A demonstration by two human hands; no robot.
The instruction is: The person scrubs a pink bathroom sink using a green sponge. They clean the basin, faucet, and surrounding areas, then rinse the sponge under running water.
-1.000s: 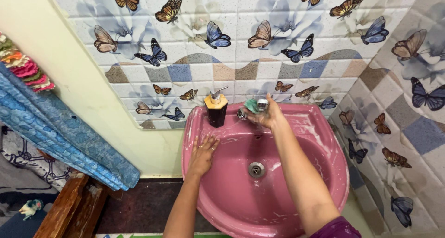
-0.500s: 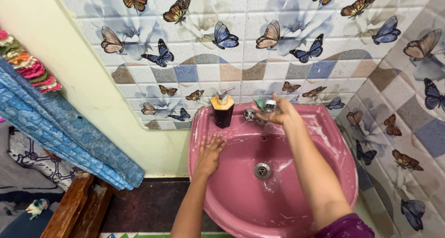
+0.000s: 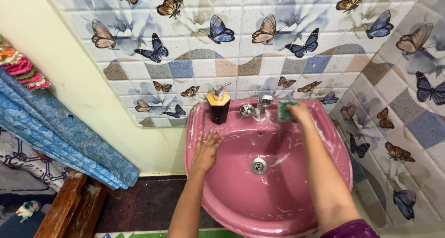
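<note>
Pink basin [image 3: 324, 173]: glazed ceramic look, glossy, smeared with white soapy streaks. Tap [image 3: 259, 104] and drain ring [image 3: 258, 165]: shiny chrome-like metal. Green scrub pad [image 3: 283, 109] under right hand [image 3: 299, 112]: rough, matt fibre. Soap dispenser [image 3: 218, 107]: dark glossy plastic body, amber collar, metallic-looking pump. Left hand [image 3: 206, 151] flat on wet, smooth basin rim. Wall tiles [image 3: 194, 71]: speckled, slightly glossy, printed butterflies. Blue cloth [image 3: 60, 136]: woven, textured, matt. Wooden frame [image 3: 69, 205]: brown, worn, dull finish.
</note>
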